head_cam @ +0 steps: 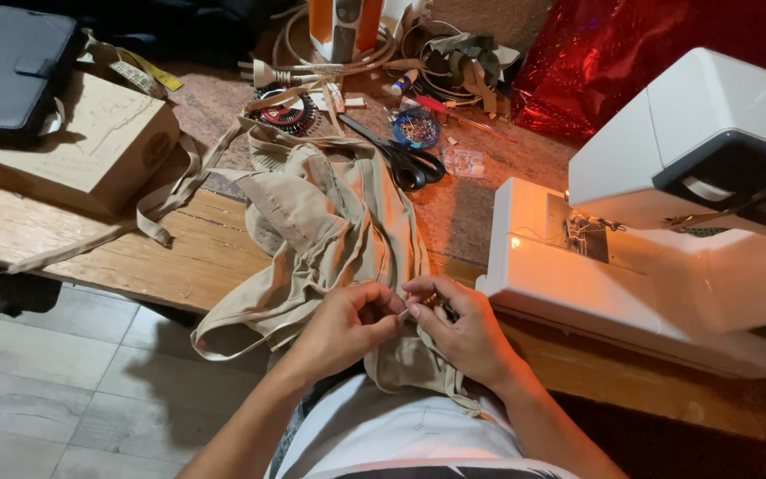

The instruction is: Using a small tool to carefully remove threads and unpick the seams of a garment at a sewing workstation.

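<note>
Nearest the camera, the left hand [345,319] and right hand [460,326] met fingertip to fingertip over the lap, each pinching an edge of the beige garment [339,231], probably around a pin, though the thing between the fingers was too small to tell. The cloth trailed from the lap up over the wooden table [90,257], keeping its weight off the hands. Beside them stood the white sewing machine [667,222], its lamp lit. Farther off lay black scissors [401,158], a tan cardboard box [73,146] with a round mark on its side, and crumpled red foil [613,53].
</note>
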